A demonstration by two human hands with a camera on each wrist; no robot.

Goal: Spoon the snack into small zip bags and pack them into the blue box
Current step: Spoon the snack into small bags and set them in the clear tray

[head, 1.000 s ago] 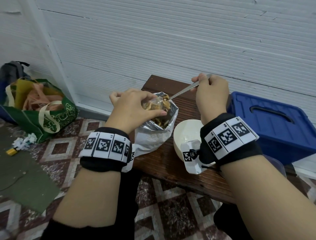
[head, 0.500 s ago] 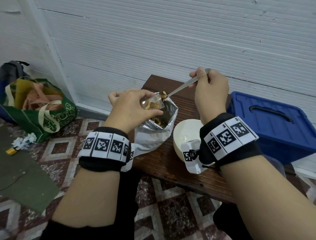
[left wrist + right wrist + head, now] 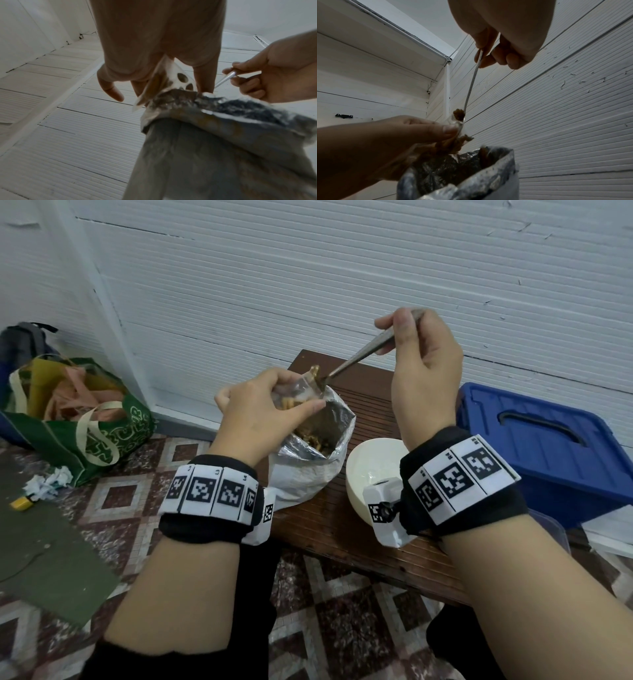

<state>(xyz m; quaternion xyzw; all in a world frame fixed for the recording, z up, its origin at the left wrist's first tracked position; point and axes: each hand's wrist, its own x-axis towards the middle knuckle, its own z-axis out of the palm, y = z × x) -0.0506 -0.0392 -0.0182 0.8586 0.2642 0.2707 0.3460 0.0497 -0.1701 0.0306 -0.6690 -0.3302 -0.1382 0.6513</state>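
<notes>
Over the foil bag [image 3: 310,460] — left hand [image 3: 260,419] fingers pinch zip bag [image 3: 296,395], right hand [image 3: 424,371] fingers grip spoon [image 3: 356,361].

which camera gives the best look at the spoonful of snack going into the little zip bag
The right wrist view: the snack heaped on the spoon sits at the zip bag mouth against the pale wall. The head view shows it small, above the left hand. The left wrist view shows only the handle in the right hand.
</notes>
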